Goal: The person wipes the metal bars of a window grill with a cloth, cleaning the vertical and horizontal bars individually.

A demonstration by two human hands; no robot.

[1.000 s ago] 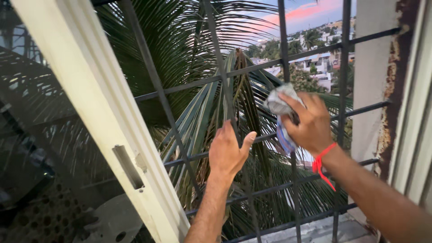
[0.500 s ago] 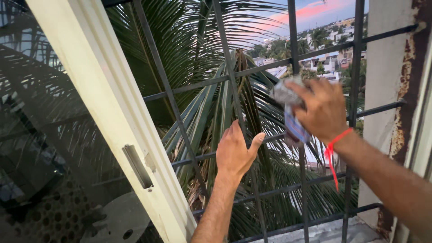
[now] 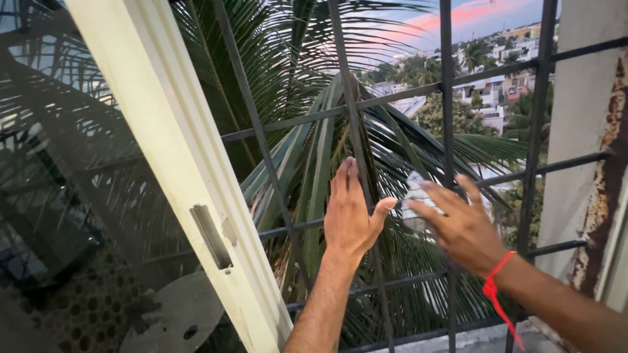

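Note:
My left hand (image 3: 350, 212) is held up flat with fingers apart, its palm toward a dark metal window grille (image 3: 447, 98), touching or nearly touching a vertical bar. To its right, my right hand (image 3: 461, 225), with a red thread at the wrist, presses a crumpled light cloth (image 3: 412, 196) against the grille at mid height. Palm fronds (image 3: 307, 150) fill the view just behind the bars.
A cream window frame (image 3: 163, 163) with a metal latch plate (image 3: 210, 236) slants down the left. Its glass pane (image 3: 72, 216) reflects fronds. A pale wall edge with rust stains (image 3: 598, 170) stands at right. Rooftops lie far off under a pink sky.
My right hand with the cloth has moved down the grille and to the left, closer to my left hand. My left hand stayed in about the same place on the bars.

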